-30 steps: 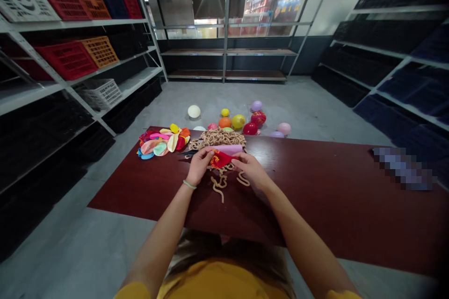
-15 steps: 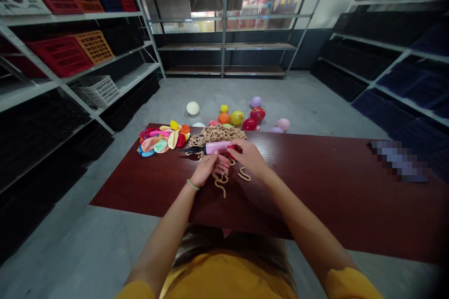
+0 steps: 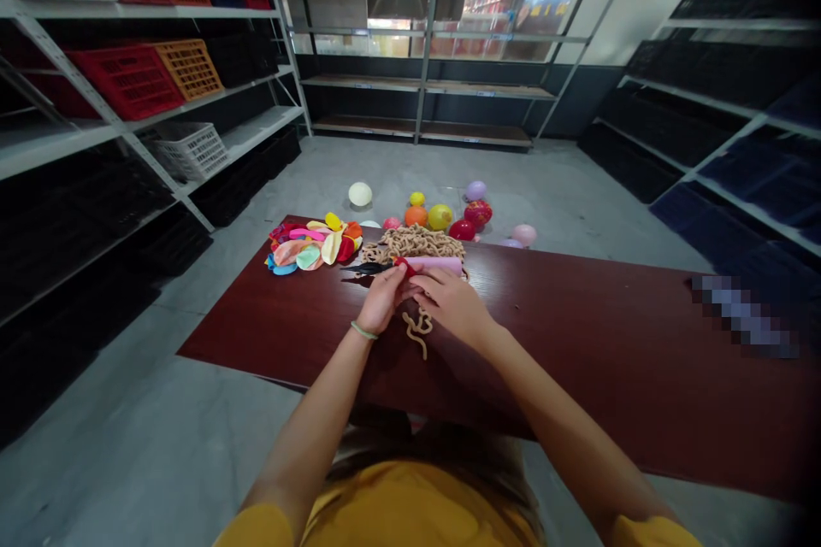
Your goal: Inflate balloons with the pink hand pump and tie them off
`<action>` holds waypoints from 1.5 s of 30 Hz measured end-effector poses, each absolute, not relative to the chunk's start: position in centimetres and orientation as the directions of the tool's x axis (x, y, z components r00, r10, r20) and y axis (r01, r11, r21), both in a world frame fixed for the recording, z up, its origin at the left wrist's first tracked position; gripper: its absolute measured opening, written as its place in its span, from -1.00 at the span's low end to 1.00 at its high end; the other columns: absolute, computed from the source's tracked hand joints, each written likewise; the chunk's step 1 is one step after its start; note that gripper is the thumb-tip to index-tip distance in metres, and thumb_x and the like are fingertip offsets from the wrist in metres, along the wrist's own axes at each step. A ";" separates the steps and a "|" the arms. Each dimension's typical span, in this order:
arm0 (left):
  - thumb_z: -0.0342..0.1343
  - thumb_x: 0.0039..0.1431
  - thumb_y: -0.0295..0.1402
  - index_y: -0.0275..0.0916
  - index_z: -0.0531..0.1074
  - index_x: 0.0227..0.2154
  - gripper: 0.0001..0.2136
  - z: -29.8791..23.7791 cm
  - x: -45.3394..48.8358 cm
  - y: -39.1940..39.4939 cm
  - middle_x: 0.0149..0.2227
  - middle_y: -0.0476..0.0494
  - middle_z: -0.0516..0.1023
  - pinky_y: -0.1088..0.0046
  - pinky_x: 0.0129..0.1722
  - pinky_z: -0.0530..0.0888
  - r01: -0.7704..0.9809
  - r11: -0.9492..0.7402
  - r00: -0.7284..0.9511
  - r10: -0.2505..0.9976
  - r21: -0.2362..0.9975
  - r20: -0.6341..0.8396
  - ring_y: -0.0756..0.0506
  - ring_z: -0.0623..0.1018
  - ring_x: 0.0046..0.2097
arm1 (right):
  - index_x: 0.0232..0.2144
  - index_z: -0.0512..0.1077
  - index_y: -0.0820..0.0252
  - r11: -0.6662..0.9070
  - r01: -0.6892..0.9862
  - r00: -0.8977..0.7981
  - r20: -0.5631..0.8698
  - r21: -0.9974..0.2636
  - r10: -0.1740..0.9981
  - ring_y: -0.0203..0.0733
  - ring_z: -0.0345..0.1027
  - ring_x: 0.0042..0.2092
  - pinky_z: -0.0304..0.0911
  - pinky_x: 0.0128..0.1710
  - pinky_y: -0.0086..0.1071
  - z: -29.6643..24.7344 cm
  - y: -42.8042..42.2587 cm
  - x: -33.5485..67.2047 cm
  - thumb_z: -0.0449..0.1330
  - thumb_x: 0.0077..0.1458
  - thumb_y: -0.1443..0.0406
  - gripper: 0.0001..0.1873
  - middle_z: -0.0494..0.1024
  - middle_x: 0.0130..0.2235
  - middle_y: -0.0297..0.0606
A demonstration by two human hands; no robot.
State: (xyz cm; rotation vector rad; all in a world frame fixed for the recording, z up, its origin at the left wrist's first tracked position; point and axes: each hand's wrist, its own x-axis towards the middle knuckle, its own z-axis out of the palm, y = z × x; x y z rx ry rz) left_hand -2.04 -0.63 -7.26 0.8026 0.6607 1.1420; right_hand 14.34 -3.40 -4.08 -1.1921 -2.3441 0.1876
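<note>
A small red deflated balloon (image 3: 404, 265) sits between the fingertips of both hands, in front of a hand pump. The pump has a pink barrel (image 3: 440, 263) and a black tapered end (image 3: 369, 268); it lies on the table against a heap of tan cord (image 3: 416, 243). My left hand (image 3: 383, 299), with a pale green band at the wrist, pinches the balloon. My right hand (image 3: 454, 301) curls in from the other side, its fingers closed at the balloon and partly hiding it. Loose cord pieces (image 3: 418, 326) trail on the table below the hands.
A pile of deflated coloured balloons (image 3: 314, 244) lies on the dark red table (image 3: 577, 342), left of the cord. Inflated balloons (image 3: 440, 217) rest on the floor behind it. A blurred purple item (image 3: 744, 314) is at the table's right. Shelves with crates (image 3: 128, 81) stand around.
The red balloon has moved left from my right hand's fingers to between both hands. My left hand has closed on it, and the hands have come together. The view has shifted slightly.
</note>
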 end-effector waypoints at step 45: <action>0.19 0.25 -0.34 -0.30 0.53 -0.11 -0.80 -7.9 -5.0 2.2 -0.18 -0.21 0.65 0.41 -0.04 0.54 -0.848 0.021 -0.053 0.991 0.529 -0.123 -0.08 0.64 -0.12 | 0.38 0.06 -0.07 0.408 0.908 -0.380 0.227 -0.092 0.897 -0.02 0.52 -0.14 0.43 -0.29 -0.26 -5.6 -9.6 18.7 0.11 0.21 0.24 -0.28 0.52 0.02 -0.17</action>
